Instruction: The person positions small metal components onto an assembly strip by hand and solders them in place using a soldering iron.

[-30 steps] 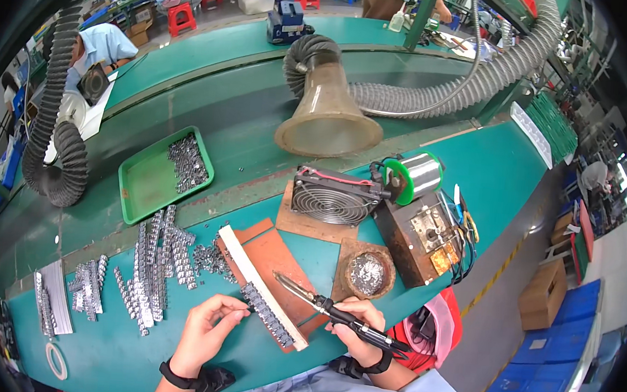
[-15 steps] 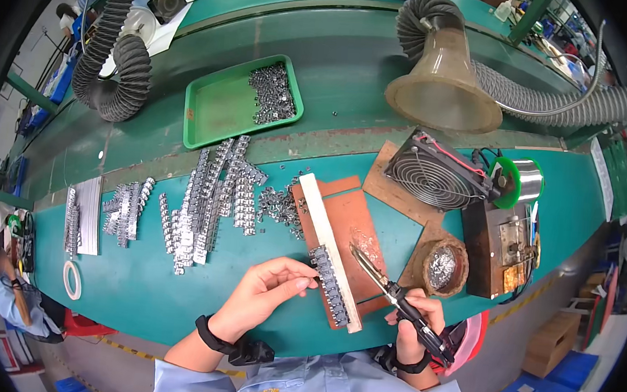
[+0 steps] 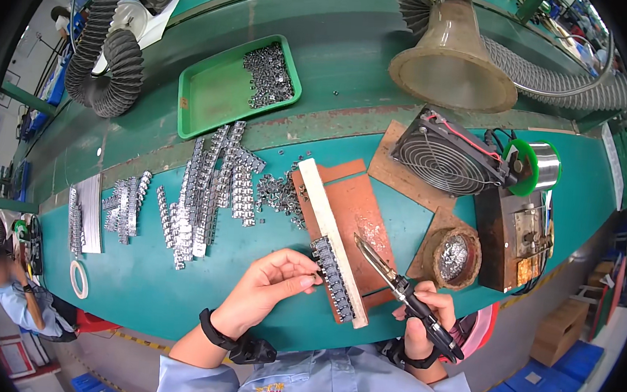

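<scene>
My left hand point(image 3: 265, 292) is closed in a pinch at the left edge of a row of small dark components point(image 3: 334, 280). A small dark component point(image 3: 317, 274) shows at its fingertips, partly hidden. The row lies along a pale bar point(image 3: 331, 230) fixed on a reddish-brown board point(image 3: 360, 207). My right hand point(image 3: 428, 317) is wrapped round the black handle of a soldering iron point(image 3: 422, 313). Its metal tip points up and left, over the board, to the right of the bar and apart from the row.
Loose small metal parts point(image 3: 280, 197) and several component strips point(image 3: 207, 188) lie to the left. Behind them stands a green tray point(image 3: 210, 99). On the right are a fan point(image 3: 445, 158), a round pot of shiny metal point(image 3: 456, 255), a solder reel point(image 3: 544, 168) and a fume hood point(image 3: 452, 74).
The view has shifted slightly. My left fingertips have slid a little nearer to me along the row. The soldering iron stays in my right hand, over the board.
</scene>
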### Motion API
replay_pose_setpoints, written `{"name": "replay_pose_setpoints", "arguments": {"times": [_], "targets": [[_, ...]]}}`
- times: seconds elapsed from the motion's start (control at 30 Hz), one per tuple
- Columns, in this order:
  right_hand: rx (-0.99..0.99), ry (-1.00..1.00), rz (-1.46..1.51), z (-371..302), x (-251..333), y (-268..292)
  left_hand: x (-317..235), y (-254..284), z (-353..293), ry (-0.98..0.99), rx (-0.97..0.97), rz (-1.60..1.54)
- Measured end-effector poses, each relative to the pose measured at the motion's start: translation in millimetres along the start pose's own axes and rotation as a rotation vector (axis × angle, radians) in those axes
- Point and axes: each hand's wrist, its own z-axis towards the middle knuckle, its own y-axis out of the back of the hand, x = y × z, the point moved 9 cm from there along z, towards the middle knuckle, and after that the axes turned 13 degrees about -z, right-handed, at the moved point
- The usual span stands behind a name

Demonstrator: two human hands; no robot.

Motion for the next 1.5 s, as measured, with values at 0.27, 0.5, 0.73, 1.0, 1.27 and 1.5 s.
{"name": "replay_pose_setpoints", "arguments": {"times": [0.27,0.5,0.73,1.0,1.27,1.5], "targets": [[0.035,0.054,-0.021,1.5,0.9,0.0,-1.2,0.7,-1.0,-0.022,-0.013,0.069],[0.044,0.043,-0.053,1.4,2.0,-1.3,3.0,4.3,2.8,-0.023,-0.081,0.03],[0.026,-0.056,-0.041,-0.7,-4.0,-2.2,6.8,4.4,7.3,-0.025,-0.123,-0.037],[0.051,-0.055,-0.059,-3.1,-6.2,-0.9,7.8,3.1,8.0,-0.027,-0.133,-0.035],[0.109,0.175,-0.141,7.4,9.6,-3.9,8.8,3.9,7.9,-0.009,-0.125,-0.048],[0.189,0.342,-0.068,7.5,23.8,-8.7,10.3,4.8,8.5,0.02,-0.113,-0.088]]}}
